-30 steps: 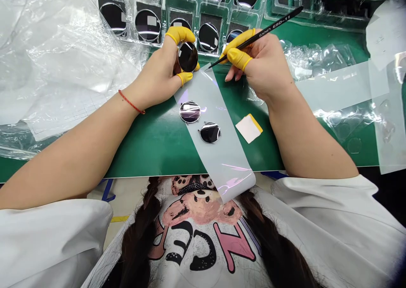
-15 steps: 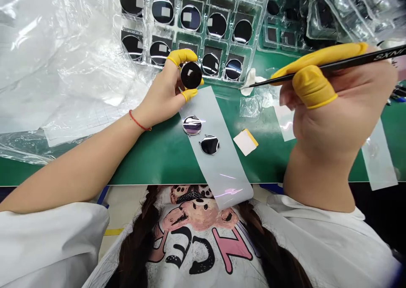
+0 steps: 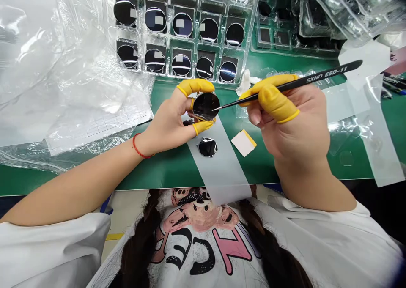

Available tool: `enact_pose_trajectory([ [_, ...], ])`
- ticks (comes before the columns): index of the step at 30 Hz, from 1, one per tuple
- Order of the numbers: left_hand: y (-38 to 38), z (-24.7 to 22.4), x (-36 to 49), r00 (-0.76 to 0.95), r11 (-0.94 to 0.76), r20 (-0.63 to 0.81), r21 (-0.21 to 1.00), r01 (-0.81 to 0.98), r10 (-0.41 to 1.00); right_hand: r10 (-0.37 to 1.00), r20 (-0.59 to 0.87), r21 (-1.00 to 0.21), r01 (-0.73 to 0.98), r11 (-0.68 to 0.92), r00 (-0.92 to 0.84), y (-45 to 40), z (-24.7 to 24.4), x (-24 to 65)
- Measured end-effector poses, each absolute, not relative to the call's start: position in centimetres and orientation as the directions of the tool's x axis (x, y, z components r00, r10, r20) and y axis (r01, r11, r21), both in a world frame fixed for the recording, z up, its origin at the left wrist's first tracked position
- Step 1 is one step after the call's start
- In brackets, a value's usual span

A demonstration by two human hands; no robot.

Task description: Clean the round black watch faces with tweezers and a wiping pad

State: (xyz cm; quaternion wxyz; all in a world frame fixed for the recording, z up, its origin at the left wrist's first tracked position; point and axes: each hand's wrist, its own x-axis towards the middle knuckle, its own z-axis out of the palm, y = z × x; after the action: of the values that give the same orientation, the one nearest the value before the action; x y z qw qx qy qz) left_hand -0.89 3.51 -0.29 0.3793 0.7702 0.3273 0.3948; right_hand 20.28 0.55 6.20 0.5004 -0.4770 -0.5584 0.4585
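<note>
Above a strip of pale film (image 3: 218,174) on the green table (image 3: 161,169), the left hand (image 3: 173,119) pinches a round dark lens (image 3: 204,102) by its edge, index finger above and thumb below, both in yellow finger covers. The right hand (image 3: 294,119), likewise covered at thumb and index finger, grips a pair of black tweezers (image 3: 336,72) between them; the tip lies over the lens face, though whether it touches cannot be told. A smaller dark disc (image 3: 207,147) rests on the film below the left thumb, and another disc (image 3: 188,122) is partly hidden behind that hand. To the right of the film lies a small white pad (image 3: 242,144) with a yellow edge. Beyond the hands, a clear tray (image 3: 169,30) carries rows of round dark lenses in separate compartments.
</note>
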Motion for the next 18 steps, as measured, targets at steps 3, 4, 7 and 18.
enact_pose_trajectory([
  [3,3.6,-0.4,-1.0,0.463,-0.452,0.318,0.867,0.212,0.827,0.992,0.121,-0.992,0.031,0.122,-0.020,0.7,6.5,20.2],
  [4,3.6,-0.5,-1.1,0.460,-0.441,0.309,0.872,0.211,0.832,0.993,0.118,-0.992,0.030,0.119,-0.014,0.8,6.5,20.2],
  [7,3.6,-0.4,-1.1,0.460,-0.431,0.305,0.880,0.197,0.834,0.994,0.109,-0.993,0.042,0.109,0.014,1.0,6.5,20.1],
  [18,3.1,0.6,-1.0,0.436,-0.446,0.329,0.873,0.198,0.838,0.998,0.052,-0.998,-0.019,0.053,0.035,1.7,6.3,20.3],
])
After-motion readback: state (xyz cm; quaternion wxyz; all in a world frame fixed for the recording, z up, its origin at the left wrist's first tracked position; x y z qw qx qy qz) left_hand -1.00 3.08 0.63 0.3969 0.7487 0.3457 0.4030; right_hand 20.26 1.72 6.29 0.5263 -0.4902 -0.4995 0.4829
